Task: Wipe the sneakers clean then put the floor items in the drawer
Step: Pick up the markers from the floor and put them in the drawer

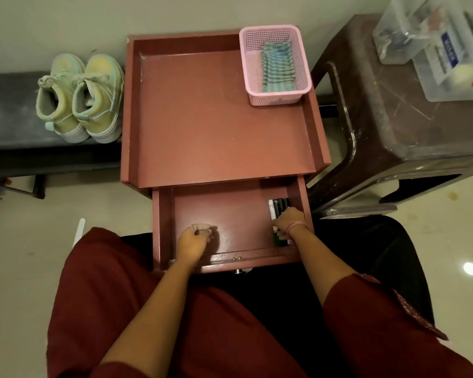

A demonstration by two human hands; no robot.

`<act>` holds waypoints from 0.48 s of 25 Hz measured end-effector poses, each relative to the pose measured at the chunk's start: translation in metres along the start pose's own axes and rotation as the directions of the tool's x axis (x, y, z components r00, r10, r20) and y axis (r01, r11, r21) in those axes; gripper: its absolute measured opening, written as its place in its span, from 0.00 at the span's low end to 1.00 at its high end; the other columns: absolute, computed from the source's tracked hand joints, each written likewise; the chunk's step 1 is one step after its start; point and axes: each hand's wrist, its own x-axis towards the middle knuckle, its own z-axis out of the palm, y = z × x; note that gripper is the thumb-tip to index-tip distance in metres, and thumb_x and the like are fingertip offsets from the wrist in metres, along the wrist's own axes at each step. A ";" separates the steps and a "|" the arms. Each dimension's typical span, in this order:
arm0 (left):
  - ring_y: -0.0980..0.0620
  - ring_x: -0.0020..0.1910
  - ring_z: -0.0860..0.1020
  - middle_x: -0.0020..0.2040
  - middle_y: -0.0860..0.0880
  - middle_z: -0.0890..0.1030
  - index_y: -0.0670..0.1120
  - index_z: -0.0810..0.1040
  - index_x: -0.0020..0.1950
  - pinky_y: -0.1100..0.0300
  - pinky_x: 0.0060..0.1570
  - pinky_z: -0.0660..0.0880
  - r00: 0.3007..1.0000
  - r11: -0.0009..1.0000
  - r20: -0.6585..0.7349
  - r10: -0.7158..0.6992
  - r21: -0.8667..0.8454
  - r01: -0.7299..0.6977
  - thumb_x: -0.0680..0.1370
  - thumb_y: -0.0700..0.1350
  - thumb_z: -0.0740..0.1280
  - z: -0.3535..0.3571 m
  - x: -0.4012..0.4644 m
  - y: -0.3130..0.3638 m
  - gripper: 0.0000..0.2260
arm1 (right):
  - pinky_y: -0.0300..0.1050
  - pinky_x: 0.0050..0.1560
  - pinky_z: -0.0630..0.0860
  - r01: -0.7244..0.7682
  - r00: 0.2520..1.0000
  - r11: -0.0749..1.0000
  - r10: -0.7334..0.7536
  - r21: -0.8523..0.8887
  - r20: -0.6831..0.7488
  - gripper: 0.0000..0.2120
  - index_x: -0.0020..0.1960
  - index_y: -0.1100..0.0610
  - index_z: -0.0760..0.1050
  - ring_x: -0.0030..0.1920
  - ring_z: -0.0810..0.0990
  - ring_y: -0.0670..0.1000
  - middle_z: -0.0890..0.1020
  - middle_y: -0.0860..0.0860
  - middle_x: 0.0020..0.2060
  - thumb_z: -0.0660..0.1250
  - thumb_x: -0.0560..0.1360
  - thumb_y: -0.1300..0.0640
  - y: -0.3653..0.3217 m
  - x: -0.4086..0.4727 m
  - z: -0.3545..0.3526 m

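The maroon table's drawer (224, 264) is pulled open toward me. My right hand (287, 221) is inside it at the right wall, fingers curled round a bundle of markers (278, 207) that lie along that wall. In the left half of the drawer my left hand (193, 240) rests on the drawer floor with curled fingers; whether they hold anything is hidden. A pair of pale green sneakers (79, 99) stands on a dark bench (8, 113) left of the table. A striped cloth (277, 68) lies in a pink basket (257, 42) on the table top.
A brown plastic stool (393, 126) stands right of the table and carries clear plastic containers (434, 45). A thin white stick (79, 231) lies on the tiled floor by my left knee. The table top (216, 118) has a raised rim.
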 end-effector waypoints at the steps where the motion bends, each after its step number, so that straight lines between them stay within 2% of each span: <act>1: 0.51 0.40 0.78 0.38 0.51 0.80 0.46 0.79 0.48 0.66 0.39 0.72 1.000 1.000 -0.011 0.009 -0.010 -0.009 0.78 0.38 0.66 -0.006 -0.003 0.004 0.04 | 0.56 0.41 0.82 0.004 1.000 0.999 -0.004 0.045 0.008 0.10 0.47 0.64 0.77 0.41 0.83 0.61 0.82 0.62 0.44 0.70 0.70 0.59 -0.006 -0.010 -0.009; 3: 0.51 0.42 0.79 0.39 0.50 0.81 0.44 0.80 0.52 0.62 0.43 0.73 0.999 0.999 -0.026 0.039 -0.022 -0.040 0.78 0.39 0.66 -0.020 -0.007 0.012 0.05 | 0.52 0.36 0.82 0.026 1.000 0.988 -0.025 0.151 -0.008 0.07 0.40 0.61 0.75 0.34 0.82 0.59 0.80 0.60 0.36 0.71 0.69 0.59 -0.019 -0.036 -0.026; 5: 0.49 0.45 0.80 0.42 0.49 0.81 0.43 0.80 0.54 0.62 0.44 0.73 0.997 0.996 -0.028 0.072 -0.050 -0.073 0.78 0.39 0.66 -0.036 -0.014 0.021 0.07 | 0.43 0.29 0.77 0.066 0.998 0.969 -0.066 0.236 -0.007 0.10 0.34 0.60 0.71 0.29 0.77 0.56 0.76 0.57 0.29 0.70 0.71 0.62 -0.031 -0.063 -0.039; 8: 0.48 0.47 0.80 0.46 0.48 0.81 0.43 0.79 0.56 0.64 0.43 0.72 0.990 0.986 -0.050 0.131 -0.102 -0.136 0.78 0.39 0.66 -0.060 -0.023 0.032 0.08 | 0.44 0.31 0.72 0.148 0.989 0.961 -0.145 0.235 -0.028 0.12 0.31 0.60 0.72 0.29 0.74 0.55 0.76 0.57 0.26 0.69 0.71 0.61 -0.049 -0.100 -0.049; 12: 0.49 0.49 0.80 0.44 0.50 0.82 0.45 0.80 0.56 0.57 0.50 0.74 0.975 0.965 -0.124 0.186 -0.166 -0.205 0.78 0.41 0.66 -0.103 -0.036 0.047 0.08 | 0.44 0.33 0.75 0.293 0.956 0.939 -0.291 0.178 -0.038 0.16 0.26 0.57 0.72 0.29 0.76 0.54 0.76 0.54 0.24 0.69 0.71 0.56 -0.090 -0.150 -0.046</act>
